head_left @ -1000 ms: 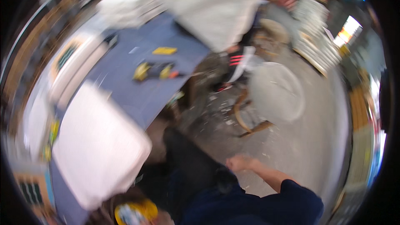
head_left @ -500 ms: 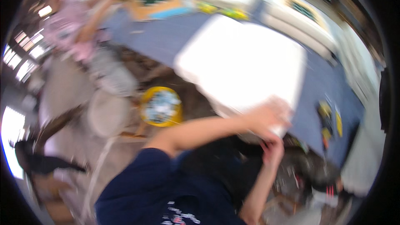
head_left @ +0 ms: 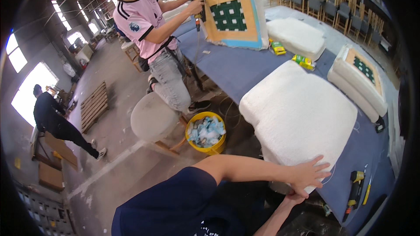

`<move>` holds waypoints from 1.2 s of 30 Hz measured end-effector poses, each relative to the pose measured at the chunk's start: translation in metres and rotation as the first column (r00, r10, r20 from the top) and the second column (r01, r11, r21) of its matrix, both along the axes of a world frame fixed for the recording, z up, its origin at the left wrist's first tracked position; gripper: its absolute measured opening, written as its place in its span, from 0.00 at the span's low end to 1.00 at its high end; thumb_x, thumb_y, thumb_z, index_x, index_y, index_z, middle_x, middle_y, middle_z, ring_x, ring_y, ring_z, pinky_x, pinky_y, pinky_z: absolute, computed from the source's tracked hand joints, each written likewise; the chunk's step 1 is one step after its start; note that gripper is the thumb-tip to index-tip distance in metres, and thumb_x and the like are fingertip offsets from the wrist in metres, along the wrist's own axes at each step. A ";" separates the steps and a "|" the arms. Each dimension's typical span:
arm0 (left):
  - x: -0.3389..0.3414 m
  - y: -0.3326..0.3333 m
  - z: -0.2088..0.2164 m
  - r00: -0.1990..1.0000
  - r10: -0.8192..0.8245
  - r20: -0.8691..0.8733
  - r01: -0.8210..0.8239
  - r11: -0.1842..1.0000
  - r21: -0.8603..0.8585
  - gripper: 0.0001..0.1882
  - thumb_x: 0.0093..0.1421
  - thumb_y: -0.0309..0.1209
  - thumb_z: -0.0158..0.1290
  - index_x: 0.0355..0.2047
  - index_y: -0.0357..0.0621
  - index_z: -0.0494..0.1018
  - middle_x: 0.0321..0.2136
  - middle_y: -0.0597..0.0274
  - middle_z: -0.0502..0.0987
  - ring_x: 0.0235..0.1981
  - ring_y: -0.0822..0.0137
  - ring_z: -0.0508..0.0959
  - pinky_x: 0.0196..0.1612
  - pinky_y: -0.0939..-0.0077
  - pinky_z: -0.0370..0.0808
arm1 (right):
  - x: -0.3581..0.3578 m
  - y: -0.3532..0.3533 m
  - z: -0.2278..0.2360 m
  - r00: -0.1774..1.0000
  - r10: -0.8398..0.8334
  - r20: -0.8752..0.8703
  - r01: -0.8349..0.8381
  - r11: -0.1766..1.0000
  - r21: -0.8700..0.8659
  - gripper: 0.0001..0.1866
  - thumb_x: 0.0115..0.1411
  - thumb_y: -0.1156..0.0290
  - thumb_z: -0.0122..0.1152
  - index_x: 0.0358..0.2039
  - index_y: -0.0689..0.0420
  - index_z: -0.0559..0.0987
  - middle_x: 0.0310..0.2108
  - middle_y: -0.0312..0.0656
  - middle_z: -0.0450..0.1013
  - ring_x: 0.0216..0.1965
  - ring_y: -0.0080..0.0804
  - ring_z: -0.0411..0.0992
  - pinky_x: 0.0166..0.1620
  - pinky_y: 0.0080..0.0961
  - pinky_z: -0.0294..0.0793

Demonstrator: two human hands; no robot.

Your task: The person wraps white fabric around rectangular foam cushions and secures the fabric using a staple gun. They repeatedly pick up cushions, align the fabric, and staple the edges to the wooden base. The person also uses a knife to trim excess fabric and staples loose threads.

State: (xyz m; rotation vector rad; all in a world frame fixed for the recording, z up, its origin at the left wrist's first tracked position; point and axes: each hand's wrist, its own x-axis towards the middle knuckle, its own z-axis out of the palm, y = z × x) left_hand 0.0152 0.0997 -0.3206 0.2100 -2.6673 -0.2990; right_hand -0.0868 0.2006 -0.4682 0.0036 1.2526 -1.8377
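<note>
A thick white fleecy seat cushion (head_left: 302,113) lies on the blue-covered table in front of me. My left hand (head_left: 309,175) rests on its near corner, fingers spread over the white cover. Just below, my right hand (head_left: 295,198) is closed at the cushion's near edge, seeming to pinch the cover there; its fingertips are partly hidden. A thin white string trails beside the cushion near my left hand.
A yellow-black power driver (head_left: 353,192) and a yellow screwdriver (head_left: 367,193) lie at right. Another cushion (head_left: 356,83) shows its webbed underside. Yellow-green packets (head_left: 302,62) lie beyond. A co-worker (head_left: 151,30) holds a drill against a framed cushion. A yellow bucket (head_left: 222,142) and round stool (head_left: 153,116) stand left.
The view has swung and steadied, so the cushion sits further right and lower in it. My left hand remains on the corner, with its fingers now clearly spread.
</note>
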 end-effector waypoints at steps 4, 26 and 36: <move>-0.001 -0.007 -0.015 0.998 0.010 -0.062 -0.011 1.000 -0.003 0.37 0.54 0.67 0.61 0.60 0.65 0.82 0.78 0.48 0.61 0.81 0.36 0.48 0.76 0.19 0.34 | -0.004 0.001 0.015 0.997 0.055 0.052 -0.052 0.997 -0.058 0.40 0.72 0.41 0.46 0.78 0.47 0.62 0.70 0.41 0.72 0.66 0.43 0.75 0.58 0.37 0.82; -0.072 -0.151 -0.013 0.920 0.390 -0.030 -0.380 0.910 0.164 0.46 0.62 0.71 0.54 0.74 0.63 0.69 0.79 0.46 0.58 0.82 0.41 0.47 0.78 0.25 0.34 | 0.002 0.000 0.009 0.979 -0.071 0.192 0.083 0.995 -0.057 0.28 0.73 0.49 0.50 0.62 0.55 0.80 0.56 0.45 0.82 0.48 0.43 0.84 0.38 0.35 0.87; -0.160 -0.252 0.026 0.799 0.512 0.314 -0.514 0.854 -0.085 0.39 0.73 0.64 0.41 0.79 0.65 0.61 0.83 0.57 0.48 0.84 0.50 0.42 0.80 0.30 0.36 | 0.021 0.008 0.035 0.985 -0.144 0.091 0.146 0.989 -0.005 0.24 0.81 0.53 0.47 0.62 0.59 0.78 0.57 0.41 0.79 0.58 0.36 0.78 0.61 0.37 0.77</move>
